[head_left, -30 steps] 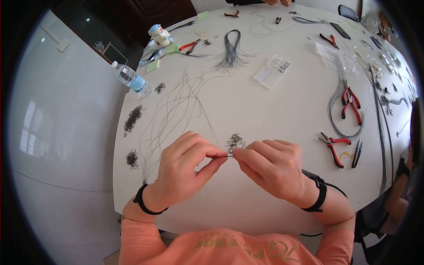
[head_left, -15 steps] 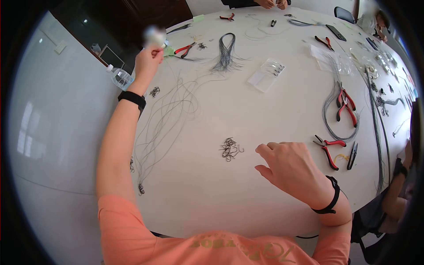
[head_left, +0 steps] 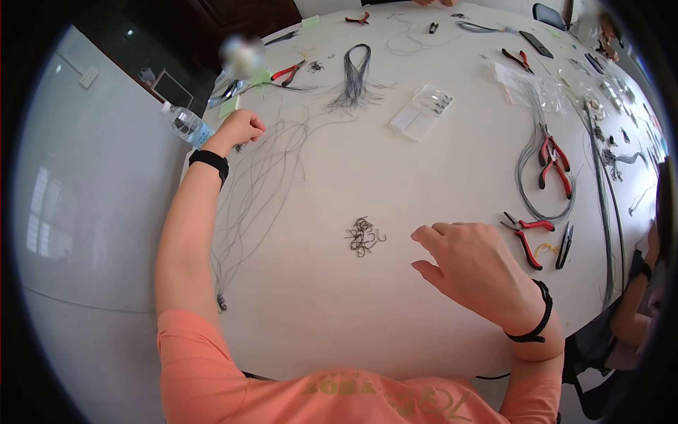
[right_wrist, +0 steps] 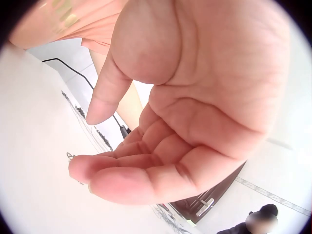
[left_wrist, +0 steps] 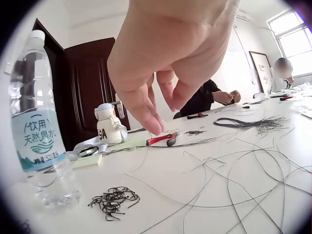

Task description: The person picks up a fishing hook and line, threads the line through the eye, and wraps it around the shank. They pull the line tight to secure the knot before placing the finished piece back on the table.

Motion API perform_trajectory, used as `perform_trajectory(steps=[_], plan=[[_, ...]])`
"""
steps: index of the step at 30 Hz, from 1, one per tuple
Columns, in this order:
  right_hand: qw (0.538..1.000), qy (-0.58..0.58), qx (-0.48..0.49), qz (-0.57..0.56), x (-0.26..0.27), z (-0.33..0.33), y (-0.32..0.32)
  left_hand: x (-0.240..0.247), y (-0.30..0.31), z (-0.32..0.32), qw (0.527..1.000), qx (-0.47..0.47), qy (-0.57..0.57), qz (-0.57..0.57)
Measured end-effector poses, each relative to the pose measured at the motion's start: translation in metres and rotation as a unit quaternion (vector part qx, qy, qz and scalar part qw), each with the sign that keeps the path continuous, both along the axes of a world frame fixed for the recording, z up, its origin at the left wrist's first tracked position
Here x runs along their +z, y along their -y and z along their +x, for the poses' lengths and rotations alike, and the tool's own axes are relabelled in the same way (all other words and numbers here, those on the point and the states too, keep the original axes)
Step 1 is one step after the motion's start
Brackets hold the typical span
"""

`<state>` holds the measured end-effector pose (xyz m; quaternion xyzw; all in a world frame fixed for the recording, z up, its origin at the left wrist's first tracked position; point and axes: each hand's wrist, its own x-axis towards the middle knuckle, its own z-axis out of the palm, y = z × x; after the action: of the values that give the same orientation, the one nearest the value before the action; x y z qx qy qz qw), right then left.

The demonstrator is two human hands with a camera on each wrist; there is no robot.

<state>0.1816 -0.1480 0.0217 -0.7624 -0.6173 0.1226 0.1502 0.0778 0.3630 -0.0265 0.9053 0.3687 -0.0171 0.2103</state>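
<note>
The left hand (head_left: 240, 127) is stretched out to the far left of the bench (head_left: 395, 318). It hovers just above a small heap of fish hooks (left_wrist: 113, 200) that lies beside the one water bottle (head_left: 185, 124). In the left wrist view its fingers point down, with thumb and forefinger a little apart and nothing between them. This looks like a hand set to pick a single hook from the heap.

The right hand (head_left: 472, 265) rests near the person, on the right. Its fingers are loosely curled, the palm is bare and it holds nothing. It seems to be idling next to a second heap of hooks (head_left: 361, 237) in the middle of the bench, well apart from the first.

That makes two plain heaps of hooks. A small dark clump also sits at the near end of the loose grey lines (head_left: 261, 177), which are spread out between the two hands, probably so that each can be drawn out singly.

One pair of red-handled pliers (head_left: 526, 237) lies just right of the right hand, within easy reach. I count at least four more pairs farther off. There is also one clear plastic box (head_left: 424, 113) and one tied bundle of dark line (head_left: 355, 74), both on the far side.
</note>
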Motion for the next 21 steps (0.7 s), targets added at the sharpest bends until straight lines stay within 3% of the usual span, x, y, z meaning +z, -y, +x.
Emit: perform_trajectory(steps=[2, 6, 9, 11, 12, 18, 20, 21], plan=[[1.0, 0.002, -0.002, -0.005, 0.001, 0.0, 0.0, 0.001, -0.002, -0.007, 0.998, -0.056, -0.038, 0.021], [1.0, -0.001, -0.001, -0.016, 0.0, 0.0, -0.001, 0.001, 0.008, -0.017, 0.997, -0.047, -0.037, 0.042], [1.0, -0.001, 0.0, -0.015, 0.0, -0.001, 0.0, -0.006, 0.011, -0.022, 0.991, -0.093, -0.009, 0.094], [1.0, 0.001, -0.001, -0.016, 0.0, 0.0, 0.001, -0.008, 0.022, -0.021, 0.977, -0.196, 0.032, 0.082], [1.0, 0.002, 0.0, -0.017, 0.0, 0.0, 0.001, -0.006, 0.026, -0.019, 0.976, -0.197, 0.032, 0.081], [1.0, 0.001, -0.001, -0.017, -0.001, 0.0, 0.001, -0.008, 0.013, -0.01, 0.99, -0.107, -0.057, 0.07], [1.0, 0.0, -0.006, -0.022, 0.002, 0.0, 0.001, -0.006, -0.002, -0.001, 0.992, 0.076, 0.098, -0.023], [1.0, -0.001, -0.01, -0.028, 0.003, 0.0, 0.001, -0.004, -0.017, 0.005, 0.992, 0.077, 0.098, -0.023]])
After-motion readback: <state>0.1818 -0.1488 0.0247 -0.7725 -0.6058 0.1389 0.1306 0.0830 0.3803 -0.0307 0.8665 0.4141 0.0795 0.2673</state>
